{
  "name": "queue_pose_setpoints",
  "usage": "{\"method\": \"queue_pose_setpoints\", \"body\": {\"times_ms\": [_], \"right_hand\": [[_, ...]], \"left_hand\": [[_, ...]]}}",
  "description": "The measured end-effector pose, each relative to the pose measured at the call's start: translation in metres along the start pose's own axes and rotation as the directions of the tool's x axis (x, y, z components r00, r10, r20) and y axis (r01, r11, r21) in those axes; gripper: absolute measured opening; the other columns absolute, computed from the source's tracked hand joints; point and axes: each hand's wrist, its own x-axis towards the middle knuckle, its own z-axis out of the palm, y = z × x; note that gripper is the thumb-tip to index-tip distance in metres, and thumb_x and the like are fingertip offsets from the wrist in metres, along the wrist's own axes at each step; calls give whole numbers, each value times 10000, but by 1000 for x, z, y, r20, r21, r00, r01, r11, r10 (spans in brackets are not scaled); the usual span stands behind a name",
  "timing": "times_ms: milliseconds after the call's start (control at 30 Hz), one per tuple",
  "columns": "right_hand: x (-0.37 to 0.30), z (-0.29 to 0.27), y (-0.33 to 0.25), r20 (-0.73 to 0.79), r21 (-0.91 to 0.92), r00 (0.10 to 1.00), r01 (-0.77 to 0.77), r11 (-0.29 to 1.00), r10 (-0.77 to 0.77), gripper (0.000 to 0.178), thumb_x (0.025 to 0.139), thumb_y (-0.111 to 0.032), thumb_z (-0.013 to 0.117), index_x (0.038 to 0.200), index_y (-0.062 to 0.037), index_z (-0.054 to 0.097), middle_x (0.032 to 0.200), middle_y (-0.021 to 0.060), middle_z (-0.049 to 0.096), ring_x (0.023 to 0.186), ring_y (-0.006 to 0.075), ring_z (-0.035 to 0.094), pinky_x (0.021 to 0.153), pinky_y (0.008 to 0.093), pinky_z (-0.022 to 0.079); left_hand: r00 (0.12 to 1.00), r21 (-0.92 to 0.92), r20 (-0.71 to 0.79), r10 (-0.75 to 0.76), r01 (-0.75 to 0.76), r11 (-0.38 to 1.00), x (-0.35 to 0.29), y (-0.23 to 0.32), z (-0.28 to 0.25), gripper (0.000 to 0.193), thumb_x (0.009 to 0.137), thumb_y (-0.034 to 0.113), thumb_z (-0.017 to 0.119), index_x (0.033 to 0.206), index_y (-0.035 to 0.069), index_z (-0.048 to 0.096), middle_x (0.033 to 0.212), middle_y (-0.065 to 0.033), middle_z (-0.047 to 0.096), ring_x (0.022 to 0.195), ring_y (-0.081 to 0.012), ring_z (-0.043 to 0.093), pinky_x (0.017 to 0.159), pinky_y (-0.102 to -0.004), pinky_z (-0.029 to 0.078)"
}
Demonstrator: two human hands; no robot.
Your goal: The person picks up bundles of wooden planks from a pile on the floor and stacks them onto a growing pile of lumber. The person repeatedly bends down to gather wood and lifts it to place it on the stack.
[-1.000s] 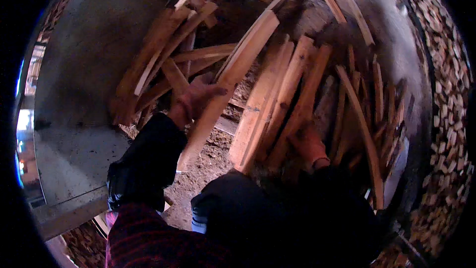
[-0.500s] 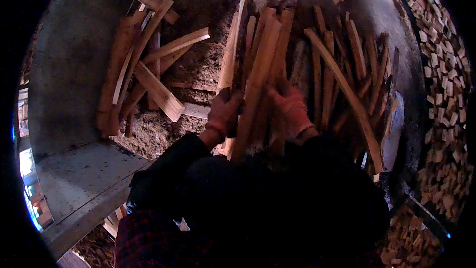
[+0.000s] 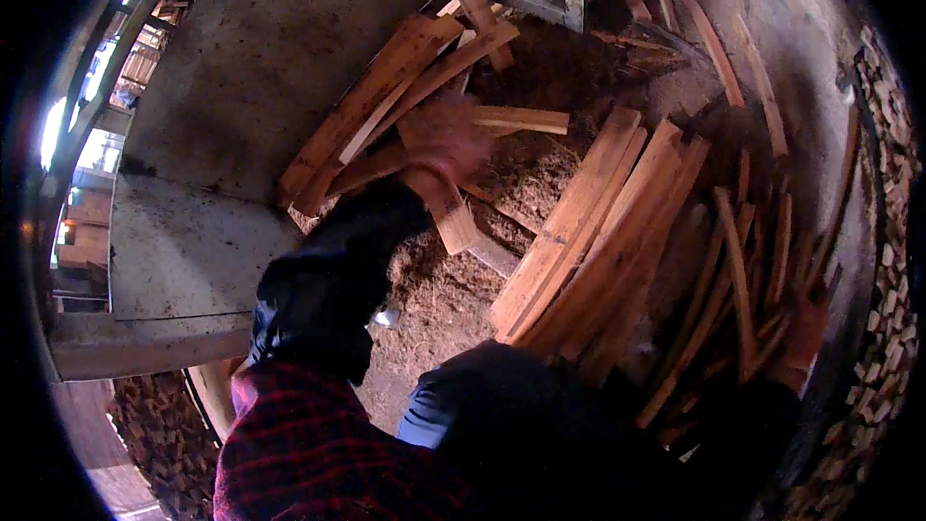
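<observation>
Beside stained grey panels, my left hand is at crossed reddish-brown wooden planks, my right hand at thin brown wooden strips, likely bunched for stability (both grips unclear).

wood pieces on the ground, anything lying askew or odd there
Yes: the planks around the left hand lie crisscross at mixed angles, unlike the middle stack, laid roughly side by side. A small white object, too small to identify, stands out against the brown debris.

A glossy black long sleeve ends just behind the left hand. Red-and-black checked fabric shows farther back.
</observation>
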Motion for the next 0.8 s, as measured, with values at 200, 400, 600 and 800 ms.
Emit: {"method": "queue_pose_setpoints", "body": {"times_ms": [200, 400, 600, 800], "right_hand": [[36, -60, 70, 43, -371, 999, -2, 929, 19, 671, 853, -404, 627, 1351, 33, 515, 1348, 229, 552, 1225, 356, 533, 1055, 397, 382], [29, -7, 80, 176, -462, 951, 307, 832, -254, 607, 896, -378, 615, 1357, 7, 526, 1312, 191, 597, 1190, 317, 568, 1039, 376, 396], [-12, 76, 46, 442, 60, 889, 106, 993, -122, 486, 915, -268, 643, 1319, -7, 570, 1327, 126, 601, 1209, 226, 552, 1044, 330, 401], [-80, 148, 15, 647, 237, 725, 105, 966, -237, 554, 860, -284, 720, 1309, 2, 566, 1307, 173, 606, 1205, 287, 572, 1030, 374, 437]], "left_hand": [[859, 441, 159, -487, 380, 813, 21, -218, 58, 397, 813, 217, 681, 1189, 95, 656, 1243, -200, 618, 1118, -399, 613, 917, -476, 516], [847, 527, 345, -405, 183, 830, 39, -155, -6, 333, 785, 182, 690, 1075, 18, 697, 1121, -199, 683, 1050, -365, 655, 867, -452, 538], [731, -224, 570, -376, 578, 785, -7, -126, -107, 384, 748, 235, 778, 1048, 11, 696, 969, -137, 700, 909, -244, 671, 800, -379, 531], [759, -767, 594, -268, 635, 97, -104, 10, -105, 593, 813, 177, 652, 1364, 13, 507, 1203, -85, 615, 1084, -204, 592, 902, -331, 496]]}}
